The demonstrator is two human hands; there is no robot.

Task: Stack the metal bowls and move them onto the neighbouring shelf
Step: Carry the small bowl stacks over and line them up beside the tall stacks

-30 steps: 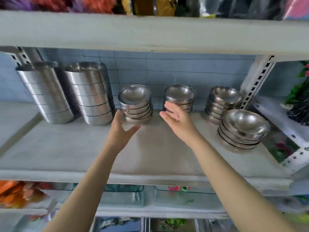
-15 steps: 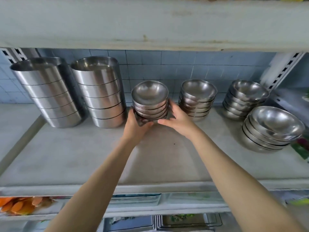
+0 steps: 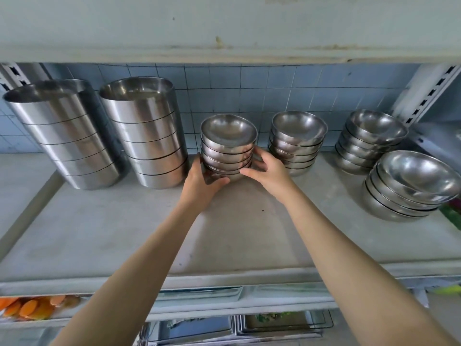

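– Left hand (image 3: 199,181) and right hand (image 3: 268,171) now clasp the bowl stack (image 3: 228,148), far middle of the shelf (image 3: 124,233); a second ago both were open, short.
– Meaning?
– Grip made; I judge lift next.

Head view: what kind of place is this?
Probably a kitchenware shop or storeroom: a gripped bowl stack among more like it, tall stacks of steel tins, all on a shelf with slotted uprights.
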